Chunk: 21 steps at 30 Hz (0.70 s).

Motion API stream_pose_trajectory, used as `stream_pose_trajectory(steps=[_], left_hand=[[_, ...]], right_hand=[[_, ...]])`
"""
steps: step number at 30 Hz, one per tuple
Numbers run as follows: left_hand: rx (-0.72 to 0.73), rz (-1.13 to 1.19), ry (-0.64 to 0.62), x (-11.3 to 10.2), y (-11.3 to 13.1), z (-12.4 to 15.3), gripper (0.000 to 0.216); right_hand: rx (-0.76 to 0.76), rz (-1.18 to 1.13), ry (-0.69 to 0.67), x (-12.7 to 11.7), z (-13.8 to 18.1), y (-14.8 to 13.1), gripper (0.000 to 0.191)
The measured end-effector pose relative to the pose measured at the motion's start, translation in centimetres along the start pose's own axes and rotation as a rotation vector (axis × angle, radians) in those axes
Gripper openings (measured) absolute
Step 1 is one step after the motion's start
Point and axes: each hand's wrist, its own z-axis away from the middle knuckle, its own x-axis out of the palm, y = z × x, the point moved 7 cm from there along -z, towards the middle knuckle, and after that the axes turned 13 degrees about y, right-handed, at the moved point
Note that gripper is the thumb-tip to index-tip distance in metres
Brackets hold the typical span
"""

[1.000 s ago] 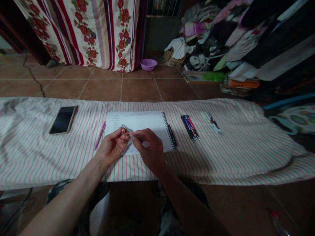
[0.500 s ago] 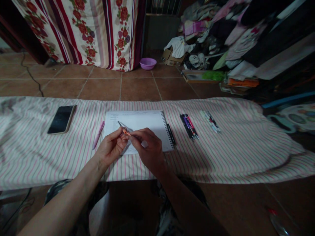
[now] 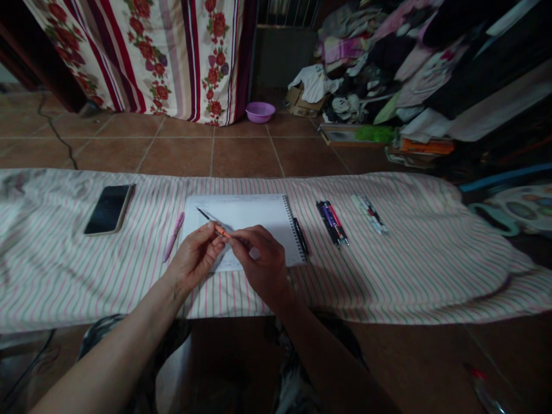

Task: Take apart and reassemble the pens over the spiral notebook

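Note:
Over the notebook (image 3: 259, 210), my left hand (image 3: 196, 256) and my right hand (image 3: 263, 259) meet at a small orange pen (image 3: 222, 230). A thin dark rod (image 3: 203, 213), like a pen refill, sticks out from it toward the upper left. Left thumb and fingertips pinch the pen where the rod comes out. The right thumb and forefinger grip its lower right end, which the fingers partly hide. Left of the notebook lies a pink pen (image 3: 173, 237). A black pen (image 3: 301, 236) rests along the spiral edge.
Several pens (image 3: 332, 223) lie in a group right of the notebook, with lighter pens (image 3: 371, 214) farther right. A phone (image 3: 109, 209) is at the left. All rest on a striped cloth (image 3: 414, 259). A purple basin (image 3: 260, 112) stands on the tiled floor beyond.
More of the dark rod now shows beyond my left fingertips, reaching farther to the upper left. More of the orange part is visible between my hands, which have hardly moved.

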Motion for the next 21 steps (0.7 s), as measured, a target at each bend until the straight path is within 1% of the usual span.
stream_pose_trajectory(steps=[5, 11, 17, 21], left_hand=[[0.003, 0.003, -0.01, 0.0, -0.1, -0.1, 0.031], [0.037, -0.036, -0.044, -0.1, 0.0, -0.4, 0.022], [0.137, -0.095, -0.094, 0.1, 0.4, -0.3, 0.012], [0.199, -0.157, -0.117, 0.3, 0.5, -0.1, 0.006]], right_hand=[[-0.008, 0.024, -0.006, 0.1, -0.1, 0.0, 0.01], [-0.029, 0.039, 0.01, 0.0, -0.1, 0.0, 0.01], [0.049, 0.092, 0.015, 0.1, 0.1, 0.9, 0.009], [0.157, 0.093, 0.053, 0.1, 0.5, 2.0, 0.007]])
